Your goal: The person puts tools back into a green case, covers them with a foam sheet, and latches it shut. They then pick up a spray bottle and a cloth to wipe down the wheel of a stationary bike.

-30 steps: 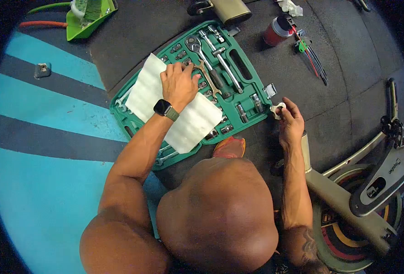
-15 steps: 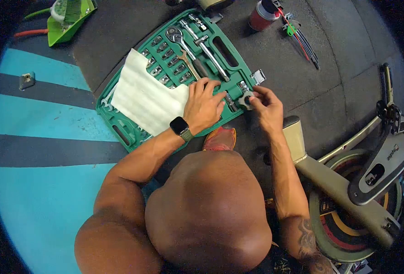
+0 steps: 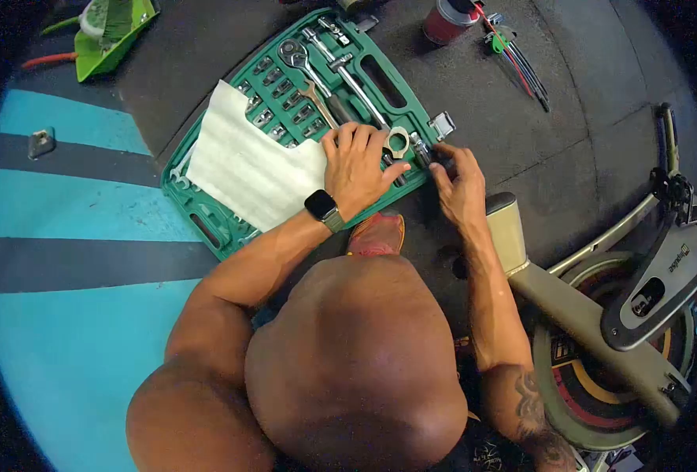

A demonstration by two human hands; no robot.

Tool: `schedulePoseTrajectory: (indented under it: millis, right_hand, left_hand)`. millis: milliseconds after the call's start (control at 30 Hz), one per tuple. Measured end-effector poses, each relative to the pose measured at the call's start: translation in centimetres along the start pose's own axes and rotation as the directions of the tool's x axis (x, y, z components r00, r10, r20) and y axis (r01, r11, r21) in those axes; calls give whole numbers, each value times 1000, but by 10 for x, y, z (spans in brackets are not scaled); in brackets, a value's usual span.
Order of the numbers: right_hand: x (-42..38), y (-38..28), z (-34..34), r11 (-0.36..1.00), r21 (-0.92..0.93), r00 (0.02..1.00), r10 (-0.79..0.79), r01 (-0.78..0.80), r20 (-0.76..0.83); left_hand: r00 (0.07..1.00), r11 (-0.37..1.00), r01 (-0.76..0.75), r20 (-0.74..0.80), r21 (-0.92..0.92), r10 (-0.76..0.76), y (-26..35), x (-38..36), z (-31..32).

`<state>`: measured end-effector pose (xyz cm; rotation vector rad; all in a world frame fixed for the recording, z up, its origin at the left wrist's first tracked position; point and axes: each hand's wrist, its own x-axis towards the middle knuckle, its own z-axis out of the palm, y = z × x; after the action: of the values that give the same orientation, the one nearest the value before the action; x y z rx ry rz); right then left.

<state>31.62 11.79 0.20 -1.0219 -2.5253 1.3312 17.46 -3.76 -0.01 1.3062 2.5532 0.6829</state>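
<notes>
An open green tool case [image 3: 411, 98] lies on the floor with sockets, a ratchet [image 3: 295, 53] and bars in its slots. My left hand [image 3: 356, 169], a watch on its wrist, rests over the case's near part with fingers extended and thumb apart. Beside its fingertips is a metal ring [image 3: 397, 141]. My right hand [image 3: 464, 189] is at the case's right edge, thumb and index finger apart, close to a chrome socket piece [image 3: 420, 148]. A pale cloth [image 3: 254, 169] covers the left part of the case, next to an orange-brown wrench [image 3: 317, 104].
A green dustpan with a brush [image 3: 116, 39] is at the upper left. Beyond the case stand a red container [image 3: 447, 23] and a bundle of hex keys [image 3: 521, 71]. Exercise equipment [image 3: 584, 315] occupies the right side; a shoe [image 3: 378, 234] is below the case.
The metal ring, earlier at my right hand's fingertips, now lies further left beside my left hand. My right thumb and index finger have parted. The view has shifted slightly.
</notes>
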Motion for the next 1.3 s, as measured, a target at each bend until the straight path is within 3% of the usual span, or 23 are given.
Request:
schedulePoseTrajectory:
  millis: [200, 333, 600, 733, 833, 1133, 1300]
  right_hand:
    - [0, 10, -4, 991, 84, 994, 109, -109, 2]
    - [2, 18, -2, 995, 87, 998, 42, -39, -36]
    - [3, 18, -1, 994, 96, 998, 55, -53, -22]
    - [6, 14, -3, 989, 114, 996, 92, -92, 1]
    - [4, 17, -2, 989, 122, 996, 87, -86, -4]
    - [6, 15, -1, 988, 126, 996, 94, -94, 4]
    - [6, 19, 1, 988, 128, 997, 82, -82, 0]
  left_hand:
    - [999, 999, 5, -34, -32, -6, -1, 5, 5]
    - [999, 992, -3, -45, -123, -2, -9, 1, -13]
    - [998, 1000, 12, -68, -2, -12, -36, -3, -21]
    - [988, 992, 115, -105, 43, -110, -35, 3, -12]
    - [988, 989, 144, -48, -27, -146, -29, 3, -9]
    - [993, 996, 79, -94, 48, -74, -30, -5, 1]
    - [998, 997, 53, -35, 53, -51, -32, 3, -5]
